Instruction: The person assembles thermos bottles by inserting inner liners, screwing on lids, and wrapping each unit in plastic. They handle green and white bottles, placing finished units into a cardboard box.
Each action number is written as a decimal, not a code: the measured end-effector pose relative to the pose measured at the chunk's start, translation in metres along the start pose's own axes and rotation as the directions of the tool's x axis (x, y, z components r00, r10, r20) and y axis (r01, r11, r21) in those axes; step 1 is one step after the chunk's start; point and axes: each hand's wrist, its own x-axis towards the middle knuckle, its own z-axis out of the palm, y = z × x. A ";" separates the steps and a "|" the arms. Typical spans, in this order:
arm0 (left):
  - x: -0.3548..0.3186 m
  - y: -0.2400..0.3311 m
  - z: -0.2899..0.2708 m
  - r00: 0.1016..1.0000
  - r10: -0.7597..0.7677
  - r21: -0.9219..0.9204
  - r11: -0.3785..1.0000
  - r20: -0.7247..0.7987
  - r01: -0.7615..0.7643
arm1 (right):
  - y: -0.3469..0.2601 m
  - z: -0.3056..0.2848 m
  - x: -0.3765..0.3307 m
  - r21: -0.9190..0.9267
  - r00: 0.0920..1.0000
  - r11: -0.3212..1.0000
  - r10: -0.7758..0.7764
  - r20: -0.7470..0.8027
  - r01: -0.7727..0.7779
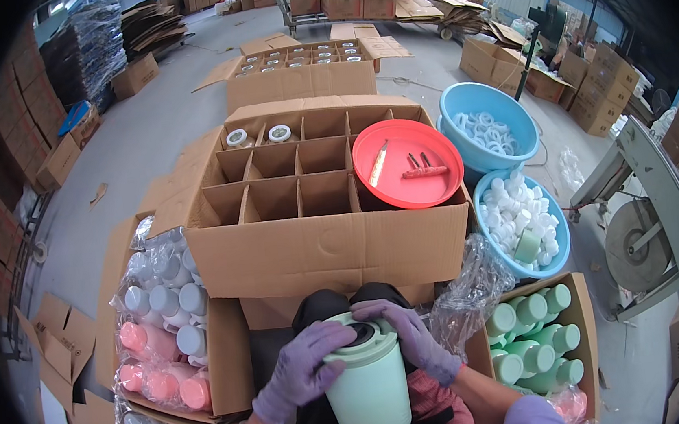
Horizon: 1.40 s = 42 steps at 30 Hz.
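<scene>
Upright in my lap stands a large mint-green lidded cup [369, 401], tapered toward its base. Its matching lid [361, 350] has a dark round middle, partly covered by my fingers. My left hand [302, 371], in a purple glove, grips the lid's left side, with the thumb on the rim and the fingers curled over the top. From the right, my right hand [411, 337], also gloved, bends over the lid's far right edge; its fingertips press on the top. Both hands are closed on the cup.
Ahead stands a divided carton [327, 250] with two clear jars and a red round tray [374, 188] holding small tools. Blue basins [564, 248] of white caps and rings sit right. Cartons of bottles flank me: grey and pink bottles [192, 340] left, green bottles [533, 357] right.
</scene>
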 end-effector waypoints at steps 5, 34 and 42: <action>-0.009 0.029 0.000 0.982 -0.082 0.184 0.976 -0.172 0.114 | 0.008 0.010 0.021 0.206 0.982 0.972 0.074 0.172 -0.109; -0.088 -0.048 0.145 0.437 -0.502 -0.584 -0.181 0.747 0.791 | -0.164 0.011 -0.101 -0.434 0.672 0.594 -0.260 0.694 0.678; -0.047 0.048 0.095 0.911 -0.341 -0.255 0.925 -0.232 0.281 | -0.105 -0.060 -0.110 -0.119 0.845 0.849 0.478 -0.241 -0.515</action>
